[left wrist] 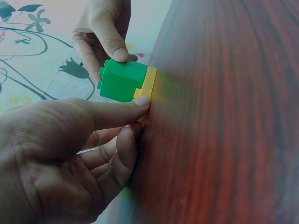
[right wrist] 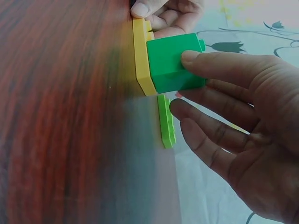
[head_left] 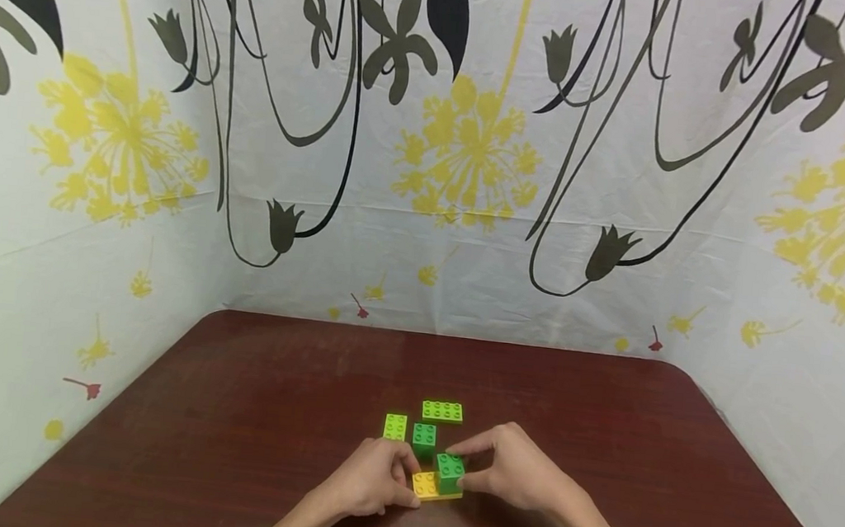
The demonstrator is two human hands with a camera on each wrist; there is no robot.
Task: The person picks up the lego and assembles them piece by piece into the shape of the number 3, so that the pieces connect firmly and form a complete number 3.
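A flat yellow brick (head_left: 424, 485) lies on the dark red-brown table, its left end pinched between thumb and fingers of my left hand (head_left: 374, 476). On its right end sits a tall green brick (head_left: 449, 474), studs up. My right hand (head_left: 518, 468) pinches this green brick between thumb and fingers from the right. In the right wrist view the green brick (right wrist: 173, 63) stands flush along the yellow brick (right wrist: 141, 56). The left wrist view shows my left thumb at the yellow brick (left wrist: 150, 84) and my right hand (left wrist: 105, 30) beyond the green brick (left wrist: 124, 79).
Behind my hands stands a second green brick (head_left: 424, 439). Flat lime bricks lie farther back, one on the left (head_left: 395, 427) and one behind it to the right (head_left: 442, 411). A white flower-printed cloth (head_left: 421, 280) hangs round the table's far and side edges.
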